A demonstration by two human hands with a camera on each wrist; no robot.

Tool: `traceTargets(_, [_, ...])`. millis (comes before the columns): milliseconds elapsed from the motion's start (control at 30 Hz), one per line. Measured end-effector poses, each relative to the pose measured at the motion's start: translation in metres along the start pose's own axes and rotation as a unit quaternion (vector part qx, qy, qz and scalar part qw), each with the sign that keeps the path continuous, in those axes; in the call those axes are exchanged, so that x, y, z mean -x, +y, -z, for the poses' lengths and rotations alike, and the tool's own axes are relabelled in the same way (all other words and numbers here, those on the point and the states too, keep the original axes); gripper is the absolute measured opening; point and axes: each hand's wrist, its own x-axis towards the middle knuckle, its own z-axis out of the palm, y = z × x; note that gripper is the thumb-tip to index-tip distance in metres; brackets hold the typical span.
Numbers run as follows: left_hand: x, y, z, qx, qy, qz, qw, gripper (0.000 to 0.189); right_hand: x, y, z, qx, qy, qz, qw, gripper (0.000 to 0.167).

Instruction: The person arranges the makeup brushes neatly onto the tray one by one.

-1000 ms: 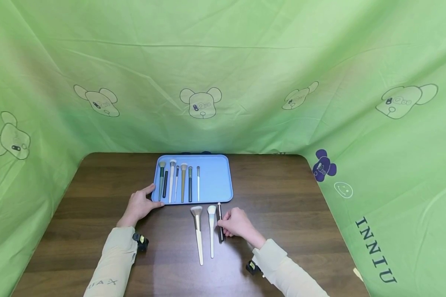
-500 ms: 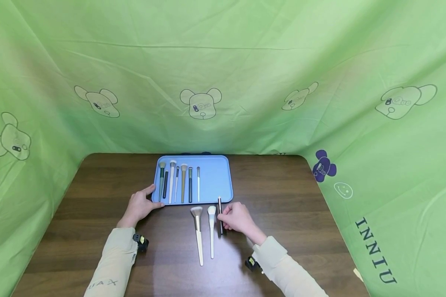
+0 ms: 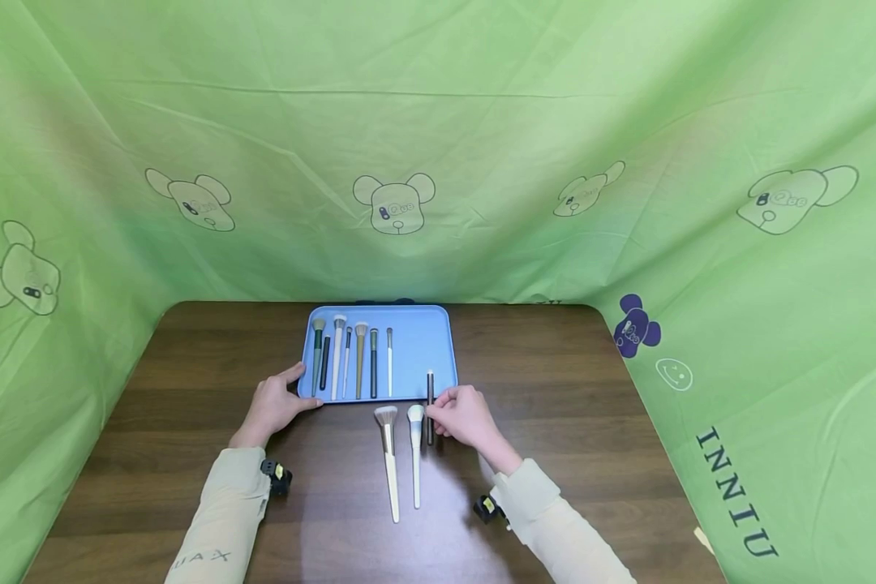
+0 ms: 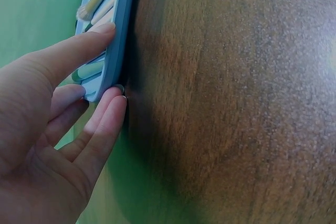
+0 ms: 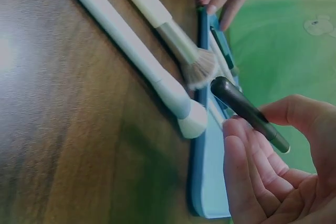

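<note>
My right hand (image 3: 467, 418) pinches a slim black makeup brush (image 3: 431, 385) between thumb and fingers. The brush is raised over the front rim of the blue tray (image 3: 419, 341), toward its right end, with its tip pointing away from me. At the tray's front left corner, my left hand (image 3: 273, 405) grips the edge; in the left wrist view the thumb (image 4: 100, 32) lies on the rim and the fingers rest around the corner. Several makeup brushes, among them a tan-handled one (image 3: 360, 365) and a short white one (image 3: 390, 365), lie side by side in the tray's left part.
Two more makeup brushes lie on the wooden table (image 3: 569, 389) before the tray: a broad one with a cream and metallic handle (image 3: 390, 470) and a white one (image 3: 416, 466). A green printed cloth (image 3: 482, 122) surrounds the table at the back and sides.
My right hand has lifted the black makeup brush and moved it forward, from beside the white brush to over the tray's front rim. The left hand has stayed at the tray corner.
</note>
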Motion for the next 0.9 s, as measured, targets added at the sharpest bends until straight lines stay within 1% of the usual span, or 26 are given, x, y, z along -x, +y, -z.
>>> traceTargets(233, [-0.001, -0.001, 0.000, -0.004, -0.001, -0.004, 1.0000, 0.083, -0.006, -0.010, 0.004, -0.031, 0.007, 0.005, 0.9995, 0.010])
traceTargets(367, [-0.001, 0.000, 0.000, -0.002, -0.004, 0.000, 1.0000, 0.084, -0.011, -0.014, 0.006, -0.040, 0.014, 0.015, 0.9990, 0.011])
traceTargets(500, [-0.001, 0.000, 0.000, 0.000, -0.005, 0.003, 1.0000, 0.084, -0.016, -0.019, 0.007, -0.047, 0.019, 0.016, 0.9986, 0.011])
traceTargets(733, [-0.001, -0.002, 0.000, 0.002, -0.004, 0.002, 1.0000, 0.086, -0.028, -0.032, 0.011, -0.058, 0.048, 0.024, 0.9969, 0.011])
traceTargets(900, [-0.001, -0.002, 0.000, 0.005, -0.005, 0.003, 1.0000, 0.085, -0.034, -0.041, 0.013, -0.061, 0.057, 0.024, 0.9963, 0.013])
